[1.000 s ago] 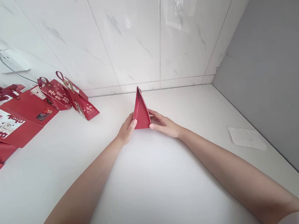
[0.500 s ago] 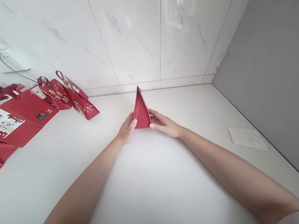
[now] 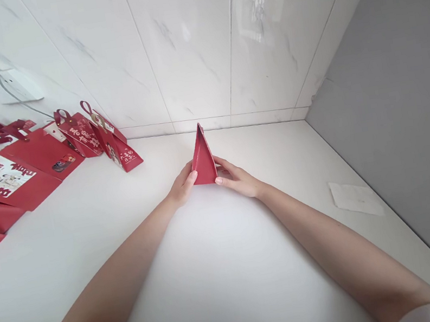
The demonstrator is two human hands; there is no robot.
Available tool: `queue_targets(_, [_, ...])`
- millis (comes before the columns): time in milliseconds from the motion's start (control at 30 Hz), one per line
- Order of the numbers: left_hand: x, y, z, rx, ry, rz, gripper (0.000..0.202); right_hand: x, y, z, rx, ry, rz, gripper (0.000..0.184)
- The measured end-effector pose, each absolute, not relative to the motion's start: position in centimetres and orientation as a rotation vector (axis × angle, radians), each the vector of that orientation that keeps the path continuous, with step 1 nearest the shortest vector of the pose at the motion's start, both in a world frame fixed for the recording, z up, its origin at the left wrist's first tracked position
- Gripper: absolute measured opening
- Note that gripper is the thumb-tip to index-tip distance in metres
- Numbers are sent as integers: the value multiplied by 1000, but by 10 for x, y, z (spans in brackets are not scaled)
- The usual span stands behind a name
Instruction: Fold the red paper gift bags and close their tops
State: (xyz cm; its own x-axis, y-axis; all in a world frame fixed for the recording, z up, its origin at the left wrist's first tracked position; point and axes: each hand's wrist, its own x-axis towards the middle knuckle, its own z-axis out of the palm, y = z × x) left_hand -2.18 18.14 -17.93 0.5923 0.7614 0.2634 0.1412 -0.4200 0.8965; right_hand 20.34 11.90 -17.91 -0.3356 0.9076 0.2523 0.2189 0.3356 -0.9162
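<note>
Fingers (image 3: 192, 176) of left hand (image 3: 181, 187) and right hand (image 3: 238, 179) pinch red paper pyramid (image 3: 203, 157) at its base.
We see the pyramid standing upright near the back of the smooth white surface (image 3: 225, 269), matte card with sharp creases; fingers behind it are hidden. Glossy marble-look wall tiles (image 3: 180, 51) behind. Red ribboned gift bags (image 3: 106, 140) at left are cut off, print unreadable.

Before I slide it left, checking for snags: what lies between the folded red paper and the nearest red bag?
Only bare counter between paper and bag, per the head view.
</note>
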Motion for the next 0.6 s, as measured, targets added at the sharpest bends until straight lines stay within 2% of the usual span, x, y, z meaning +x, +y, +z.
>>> queue_targets(67, [-22, 182, -179, 1884, 689, 852, 64, 203, 119, -180, -1003, -1768, 1043, 76])
queue_targets(200, [-24, 182, -177, 1960, 596, 855, 81, 203, 122, -185, -1027, -1682, 1048, 75])
queue_targets(300, [-25, 180, -177, 2087, 709, 840, 90, 204, 125, -189, -1019, -1533, 1086, 72])
queue_targets(400, [-22, 175, -176, 2051, 824, 829, 73, 206, 126, -189, -1011, -1477, 1123, 79])
queue_targets(467, [-20, 172, -175, 2010, 879, 857, 58, 206, 124, -188, -1007, -1486, 1117, 70])
queue_targets(600, [-20, 170, -171, 1998, 958, 949, 47, 204, 122, -184, -1041, -1496, 1073, 63])
